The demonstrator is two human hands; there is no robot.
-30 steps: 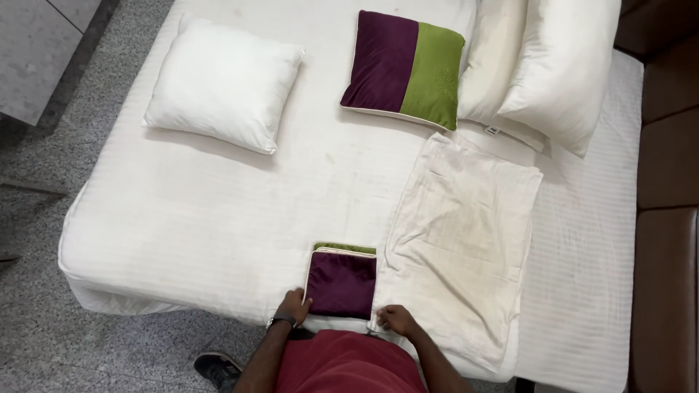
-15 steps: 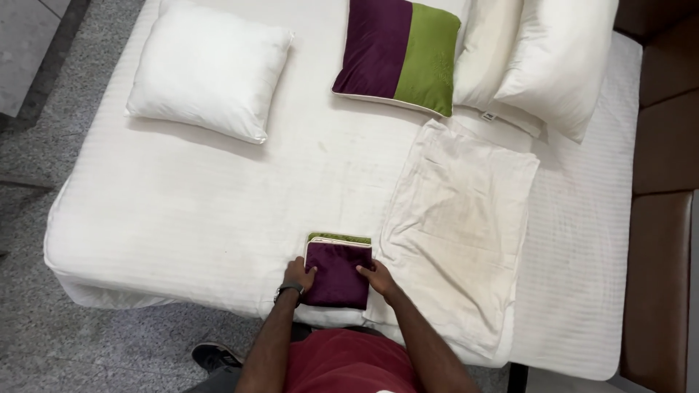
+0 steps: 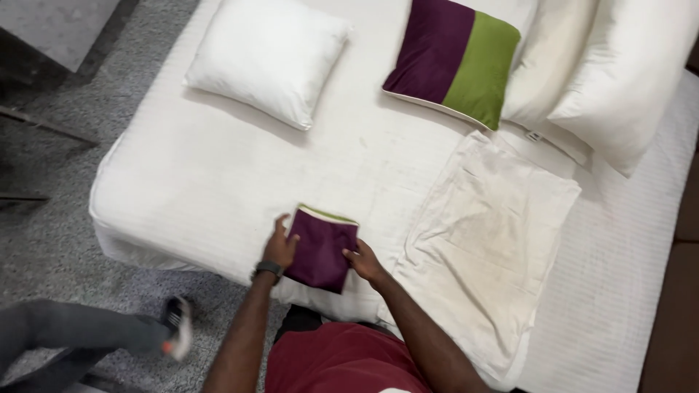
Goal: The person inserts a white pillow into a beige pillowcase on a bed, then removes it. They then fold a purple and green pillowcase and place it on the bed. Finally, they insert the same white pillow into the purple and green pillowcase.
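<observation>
A folded purple cushion cover point(image 3: 321, 245) with a green edge lies on the near edge of the white bed point(image 3: 196, 182). My left hand point(image 3: 279, 243) grips its left side, and my right hand point(image 3: 364, 262) holds its right side. A flat cream pillowcase point(image 3: 488, 247) is spread on the bed just right of my right hand.
A plain white cushion point(image 3: 269, 57) sits at the far left of the bed. A purple-and-green cushion point(image 3: 453, 60) and large white pillows point(image 3: 619, 73) lie at the far right. Another person's leg and shoe point(image 3: 175, 327) are on the grey floor at lower left.
Both hands have closed in on the folded cover and the view has shifted right. A person's leg and shoe have come into view at lower left.
</observation>
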